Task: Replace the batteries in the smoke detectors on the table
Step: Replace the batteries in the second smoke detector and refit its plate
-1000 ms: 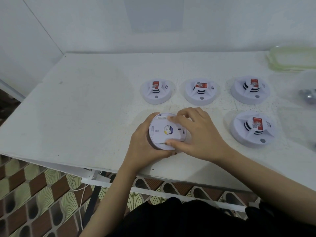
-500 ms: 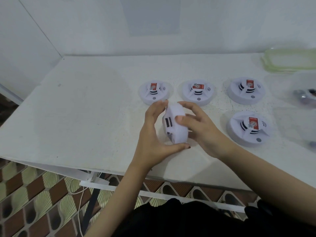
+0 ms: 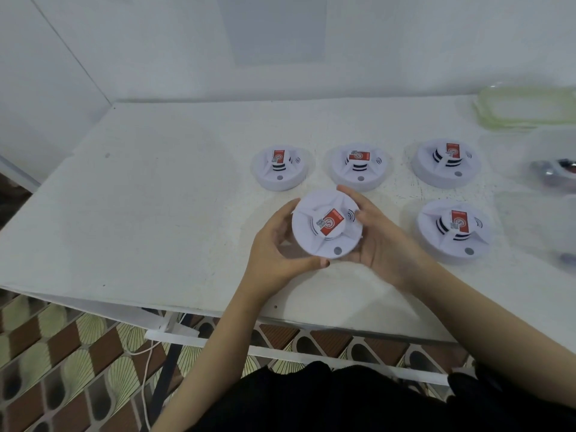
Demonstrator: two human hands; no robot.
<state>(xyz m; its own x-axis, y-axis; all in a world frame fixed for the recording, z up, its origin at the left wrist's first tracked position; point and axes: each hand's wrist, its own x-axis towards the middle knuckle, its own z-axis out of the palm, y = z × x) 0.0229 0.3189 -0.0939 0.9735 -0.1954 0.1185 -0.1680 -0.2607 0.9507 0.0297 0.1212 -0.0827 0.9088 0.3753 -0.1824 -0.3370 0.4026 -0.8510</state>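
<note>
A round white smoke detector [image 3: 324,241] with a red label on its top faces up between both hands, just above the white table [image 3: 149,213]. My left hand [image 3: 277,247] cups its left and lower rim. My right hand [image 3: 377,241] holds its right side. Several more white detectors with red labels lie face up on the table: three in a back row [image 3: 282,168] [image 3: 358,166] [image 3: 445,163] and one at the right [image 3: 455,232].
A pale green lidded container [image 3: 526,110] stands at the back right. Clear plastic containers with dark small objects [image 3: 554,173] sit at the right edge. The table's front edge runs near my body, with patterned floor tiles and a white cable below.
The held detector was bottom side up one second ago, stood on edge half a second ago, and now shows its labelled top. Both hands turned it over.
</note>
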